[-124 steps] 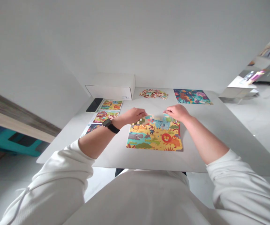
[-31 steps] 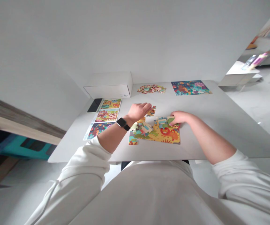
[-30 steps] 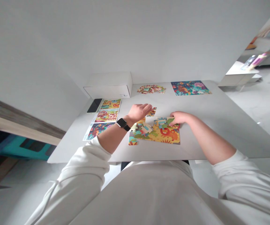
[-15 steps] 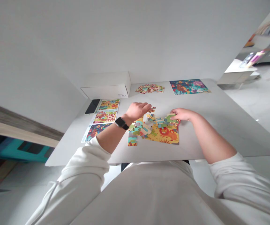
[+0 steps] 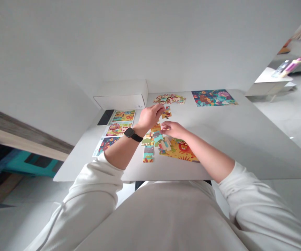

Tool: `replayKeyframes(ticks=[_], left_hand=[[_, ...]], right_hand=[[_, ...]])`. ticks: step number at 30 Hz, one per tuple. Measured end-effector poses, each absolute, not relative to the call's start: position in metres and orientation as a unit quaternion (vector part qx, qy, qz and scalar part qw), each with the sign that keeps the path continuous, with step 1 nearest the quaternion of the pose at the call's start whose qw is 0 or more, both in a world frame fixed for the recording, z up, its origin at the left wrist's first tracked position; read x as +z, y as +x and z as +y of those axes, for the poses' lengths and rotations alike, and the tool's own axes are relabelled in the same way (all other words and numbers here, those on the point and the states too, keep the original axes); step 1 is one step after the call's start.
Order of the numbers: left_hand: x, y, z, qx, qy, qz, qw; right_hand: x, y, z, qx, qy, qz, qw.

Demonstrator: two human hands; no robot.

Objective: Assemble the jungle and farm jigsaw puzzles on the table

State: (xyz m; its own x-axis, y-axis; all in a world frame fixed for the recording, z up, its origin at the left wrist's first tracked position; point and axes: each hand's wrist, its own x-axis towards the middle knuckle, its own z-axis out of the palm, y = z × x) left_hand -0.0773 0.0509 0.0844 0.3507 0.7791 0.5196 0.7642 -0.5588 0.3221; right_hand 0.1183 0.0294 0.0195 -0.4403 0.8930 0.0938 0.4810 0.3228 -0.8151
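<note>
Right in the middle of the white table [image 5: 244, 139], here's the jungle jigsaw puzzle, and only its lower right corner is joined up: the lion section [image 5: 179, 150] lies flat and whole, orange mane and all. The rest is in bits, with loose pieces [image 5: 155, 138] jumbled along its left side and a short column of joined pieces [image 5: 148, 154] just beside them. Up top, the left hand [image 5: 150, 116], black smartwatch [image 5: 133, 134] on the wrist, is curled with its fingertips right at a small joined cluster of pieces [image 5: 166, 112], though I can't tell if it's actually gripping them. The right hand [image 5: 170, 129] reaches across, half closed above the loose pieces, and whether it holds one is hidden from here. Farther out, a heap of unassembled pieces [image 5: 169, 99] sits at the far edge, with a completed sea-blue and pink puzzle [image 5: 213, 98] off to its right. On the left, three picture cards [image 5: 118, 128] line up beside a dark phone [image 5: 105, 117]. Behind them, a white box [image 5: 120, 99] carries a small label, but no brand or writing is readable on it.
</note>
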Motion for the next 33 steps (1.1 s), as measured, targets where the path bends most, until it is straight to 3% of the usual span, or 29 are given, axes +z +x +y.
replayKeyframes(ticks=[6, 10, 16, 23, 27, 30, 33], left_hand=[[0.095, -0.101, 0.052, 0.378, 0.809, 0.446, -0.064], [0.109, -0.111, 0.044, 0.387, 0.824, 0.404, -0.091], [0.114, -0.097, 0.041, 0.422, 0.791, 0.442, -0.018], [0.08, -0.076, 0.05, 0.376, 0.762, 0.515, 0.113], [0.055, -0.067, 0.051, 0.246, 0.802, 0.511, 0.189], [0.04, -0.071, 0.046, 0.149, 0.835, 0.504, 0.163], [0.032, -0.094, 0.043, 0.123, 0.845, 0.51, 0.105]], right_hand=[[0.024, 0.084, 0.025, 0.372, -0.397, -0.764, 0.346], [0.036, 0.083, 0.021, 0.431, -0.394, -0.736, 0.342], [0.059, 0.101, -0.002, 0.281, -0.407, -0.778, 0.388], [0.042, 0.149, -0.014, 0.325, -0.471, -0.779, 0.258], [0.029, 0.174, -0.015, 0.235, -0.563, -0.766, 0.202], [0.023, 0.193, -0.02, 0.133, -0.606, -0.755, 0.21], [0.018, 0.217, -0.034, 0.116, -0.589, -0.774, 0.201]])
